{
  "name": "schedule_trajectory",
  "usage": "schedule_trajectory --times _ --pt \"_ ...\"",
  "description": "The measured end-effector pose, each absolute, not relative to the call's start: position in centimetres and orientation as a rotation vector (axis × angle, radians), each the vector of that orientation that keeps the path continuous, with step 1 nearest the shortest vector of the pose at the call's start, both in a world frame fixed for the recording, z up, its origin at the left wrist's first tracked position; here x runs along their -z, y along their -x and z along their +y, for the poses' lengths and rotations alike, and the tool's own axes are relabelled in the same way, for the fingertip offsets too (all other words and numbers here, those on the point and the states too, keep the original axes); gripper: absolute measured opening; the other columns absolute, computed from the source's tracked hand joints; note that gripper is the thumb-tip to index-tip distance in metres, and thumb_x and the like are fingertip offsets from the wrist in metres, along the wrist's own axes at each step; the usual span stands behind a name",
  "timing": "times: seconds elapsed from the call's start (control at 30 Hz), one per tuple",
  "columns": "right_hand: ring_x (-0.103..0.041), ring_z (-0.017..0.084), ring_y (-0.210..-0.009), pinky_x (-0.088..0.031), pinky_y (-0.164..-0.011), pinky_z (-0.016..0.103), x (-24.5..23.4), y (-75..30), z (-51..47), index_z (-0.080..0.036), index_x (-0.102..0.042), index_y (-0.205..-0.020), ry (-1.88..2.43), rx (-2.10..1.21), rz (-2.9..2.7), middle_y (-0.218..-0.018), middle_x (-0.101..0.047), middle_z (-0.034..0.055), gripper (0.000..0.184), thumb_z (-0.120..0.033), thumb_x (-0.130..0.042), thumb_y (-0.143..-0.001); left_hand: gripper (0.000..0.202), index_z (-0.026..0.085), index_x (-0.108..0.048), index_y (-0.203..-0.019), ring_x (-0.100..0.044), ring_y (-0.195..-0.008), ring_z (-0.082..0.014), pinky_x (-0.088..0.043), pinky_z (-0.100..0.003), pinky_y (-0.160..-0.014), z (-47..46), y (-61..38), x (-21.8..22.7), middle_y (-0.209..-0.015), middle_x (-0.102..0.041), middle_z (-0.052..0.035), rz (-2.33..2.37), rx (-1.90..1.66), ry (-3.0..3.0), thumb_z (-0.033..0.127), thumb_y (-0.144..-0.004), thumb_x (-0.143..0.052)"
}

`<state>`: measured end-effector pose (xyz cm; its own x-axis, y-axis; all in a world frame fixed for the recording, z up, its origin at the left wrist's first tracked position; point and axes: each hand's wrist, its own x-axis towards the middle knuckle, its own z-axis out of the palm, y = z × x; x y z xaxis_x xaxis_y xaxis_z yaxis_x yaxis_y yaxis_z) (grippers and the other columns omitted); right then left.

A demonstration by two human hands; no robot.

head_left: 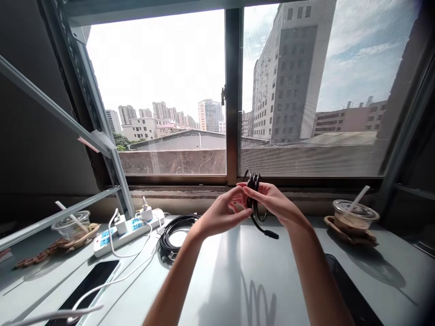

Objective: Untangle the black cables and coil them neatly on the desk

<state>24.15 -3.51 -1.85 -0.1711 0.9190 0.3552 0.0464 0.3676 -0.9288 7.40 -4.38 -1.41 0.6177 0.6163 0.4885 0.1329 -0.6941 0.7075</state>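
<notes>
**Coiling a black cable, both hands raised over the desk**

Both hands are working at about 12 o'clock from the wearer, in front of the window sill. The right hand is gripping a small cable coil, holding it upright with the fingers closed round the loops. The left hand is pinching the same coil from the 9 o'clock side, thumb and fingertips closing on the lower turns. The free end with its plug is hanging down toward 5 o'clock of the coil, clear of the desk.

Judgement: the step in hand is the late winding, with most of the length already looped and only a short tail left. The next move is calling for the right hand to keep the loops from springing apart while the left is feeding the tail round or through; a slack grip would be letting the turns fan out.

Surroundings: a second, larger coil is lying flat at 10 o'clock, just beside a power strip with white chargers plugged in. A phone is lying at 8 o'clock with a white lead running over it. One lidded cup is standing at 2 o'clock, another cup at 9 o'clock, each with a straw
</notes>
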Motion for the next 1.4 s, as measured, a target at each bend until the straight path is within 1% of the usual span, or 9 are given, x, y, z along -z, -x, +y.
schedule_trajectory --times 0.1,0.3,0.43,0.53,0.87,1.07,1.17,1.3,1.4 --pt "-0.062 0.016 -0.076 -0.046 -0.068 0.026 1.7 -24.5 -3.9 -0.013 -0.067 -0.102 0.915 -0.930 -1.553 -0.082 -0.068 0.0059 0.051 -0.051 -0.069 -0.067 0.026 0.019 -0.045 -0.088 -0.061 -0.074 -0.0138 -0.045 -0.024 -0.064 -3.3 -6.6 1.1 -0.095 -0.065 -0.0058 0.691 -1.148 -1.944 0.043 -0.083 -0.054" --pt "-0.063 0.016 -0.075 -0.047 -0.070 0.027 1.1 -23.7 -5.9 -0.014 -0.065 -0.096 0.842 -1.009 -1.807 -0.078 -0.066 0.0047 0.035 -0.041 -0.065 -0.075 0.053 0.014 -0.061 -0.081 -0.061 -0.072 -0.0156 -0.046 -0.026 -0.069 -3.2 -7.1 1.1 -0.078 -0.066 -0.0053 0.821 -1.093 -1.816 0.060 -0.085 -0.036" --pt "-0.057 0.014 -0.063 -0.042 -0.057 0.023 1.0 -22.5 -6.7 -0.015 -0.060 -0.073 0.951 -0.828 -1.922 -0.068 -0.061 0.0018 0.020 -0.034 -0.062 -0.077 0.040 0.014 -0.058 -0.079 -0.054 -0.053 -0.0114 -0.042 -0.022 -0.052 -3.7 -8.1 1.1 -0.063 -0.060 0.0000 0.649 -1.164 -1.630 0.054 -0.079 -0.055" --pt "-0.057 0.015 -0.064 -0.043 -0.058 0.024 1.0 -21.9 -6.4 -0.015 -0.059 -0.074 0.930 -0.726 -1.887 -0.067 -0.061 0.0021 0.023 -0.038 -0.061 -0.078 0.035 0.014 -0.056 -0.077 -0.050 -0.046 -0.0099 -0.041 -0.022 -0.048 -3.7 -8.0 0.9 -0.057 -0.058 0.0013 0.606 -1.191 -1.560 0.049 -0.078 -0.058" --pt "-0.064 0.014 -0.062 -0.048 -0.050 0.022 0.8 -20.2 -5.1 -0.016 -0.063 -0.106 0.854 -0.816 -1.643 -0.090 -0.067 0.0077 0.052 -0.060 -0.049 -0.082 0.031 0.016 -0.067 -0.105 -0.061 -0.091 -0.0181 -0.040 -0.026 -0.085 -4.0 -5.1 -0.7 -0.092 -0.070 -0.0044 0.663 -1.217 -1.629 0.029 -0.079 -0.057" --pt "-0.067 0.017 -0.073 -0.054 -0.068 0.027 1.3 -18.9 -4.0 -0.017 -0.062 -0.090 0.693 -0.996 -1.272 -0.086 -0.070 0.0055 0.036 -0.051 -0.061 -0.078 0.036 0.017 -0.062 -0.114 -0.058 -0.103 -0.0200 -0.040 -0.029 -0.091 -4.3 -4.3 -0.8 -0.107 -0.068 -0.0056 0.500 -1.174 -1.739 0.026 -0.081 -0.053" --pt "-0.068 0.017 -0.081 -0.053 -0.079 0.030 1.0 -18.7 -4.0 -0.018 -0.060 -0.096 0.572 -1.191 -1.064 -0.085 -0.070 0.0053 0.024 -0.038 -0.049 -0.090 0.025 0.015 -0.064 -0.101 -0.059 -0.103 -0.0197 -0.043 -0.028 -0.087 -4.8 -2.6 -1.4 -0.108 -0.067 -0.0078 0.539 -1.118 -1.843 0.030 -0.083 -0.055" --pt "-0.068 0.016 -0.080 -0.055 -0.076 0.029 0.2 -19.4 -4.7 -0.017 -0.057 -0.095 0.521 -1.281 -0.925 -0.077 -0.069 0.0057 0.022 -0.022 -0.036 -0.093 0.020 0.016 -0.056 -0.087 -0.066 -0.077 -0.0159 -0.049 -0.025 -0.067 -5.6 -0.1 -2.1 -0.082 -0.070 -0.0057 0.628 -1.341 -1.777 0.035 -0.086 -0.052" --pt "-0.058 0.011 -0.046 -0.055 -0.056 0.024 -0.3 -20.7 -5.6 -0.018 -0.057 -0.096 0.549 -1.242 -0.946 -0.049 -0.053 -0.0042 0.020 -0.018 -0.039 -0.090 0.028 0.017 -0.054 -0.081 -0.053 -0.040 -0.0100 -0.042 -0.020 -0.044 -5.8 1.0 -2.2 -0.047 -0.055 0.0033 0.662 -1.685 -1.781 0.042 -0.089 -0.046"
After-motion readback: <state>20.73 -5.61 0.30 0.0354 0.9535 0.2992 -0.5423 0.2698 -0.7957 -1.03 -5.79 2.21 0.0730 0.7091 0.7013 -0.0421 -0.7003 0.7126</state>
